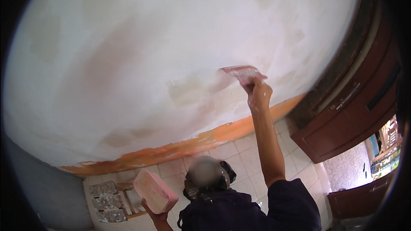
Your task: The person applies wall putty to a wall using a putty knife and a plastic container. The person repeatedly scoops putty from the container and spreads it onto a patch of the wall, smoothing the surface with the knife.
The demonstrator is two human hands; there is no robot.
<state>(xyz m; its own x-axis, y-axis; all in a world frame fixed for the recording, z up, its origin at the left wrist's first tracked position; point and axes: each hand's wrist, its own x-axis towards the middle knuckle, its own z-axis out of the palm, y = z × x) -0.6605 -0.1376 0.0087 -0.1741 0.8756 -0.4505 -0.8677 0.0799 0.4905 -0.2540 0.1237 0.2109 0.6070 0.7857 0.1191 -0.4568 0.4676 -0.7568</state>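
My right hand (260, 95), its arm stretched up and forward, grips a red putty spreader (244, 73) smeared with white. The spreader's broad edge lies at the white wall (141, 34), which carries greyish-beige patches of filler. Low at the left, my left hand (157, 217) holds a pink rectangular tub (156, 190) from its underside and near end. Pale smears coat the tub, and how much it contains I cannot tell. The fingers of my left hand are partly hidden by it.
An orange band (222, 133) runs along the wall's foot above the tiled floor (244, 158). A paint-splashed slatted stool (107, 202) stands at the lower left. To the right is a brown door (355, 102), beside a bright opening to outdoors (346, 167).
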